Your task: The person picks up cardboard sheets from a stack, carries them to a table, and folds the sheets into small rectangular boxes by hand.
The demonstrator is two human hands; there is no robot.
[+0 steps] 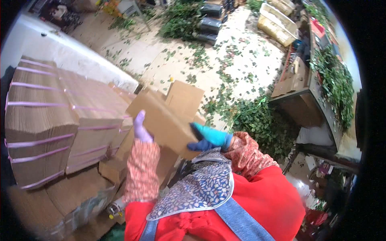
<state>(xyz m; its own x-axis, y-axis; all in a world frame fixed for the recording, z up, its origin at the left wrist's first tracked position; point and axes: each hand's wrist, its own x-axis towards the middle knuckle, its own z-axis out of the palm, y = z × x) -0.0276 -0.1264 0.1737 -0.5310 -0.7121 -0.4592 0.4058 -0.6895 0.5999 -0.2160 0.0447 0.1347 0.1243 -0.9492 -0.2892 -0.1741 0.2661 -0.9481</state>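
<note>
Between my two gloved hands is a brown cardboard piece [165, 122], folded or box-shaped, held tilted in front of my chest. My left hand [142, 128], in a lilac glove, grips its left side with the thumb up. On the right edge, my right hand [209, 136], in a teal and dark blue glove, clasps it with thumb and fingers apart around the board. Just beyond it stands another cardboard flap or box [185, 99]. More brown cardboard shows below and behind the held piece, partly hidden by it and by my sleeves.
Tall bundles of flat cardboard [39, 120], bound with pink straps, stand at left beside a low white wall [87, 60]. Cut leaves litter the floor [169, 64]. A leafy heap [259, 120] lies by a workbench [324, 111] at right. Yellowish plastic crates [276, 28] stand farther back.
</note>
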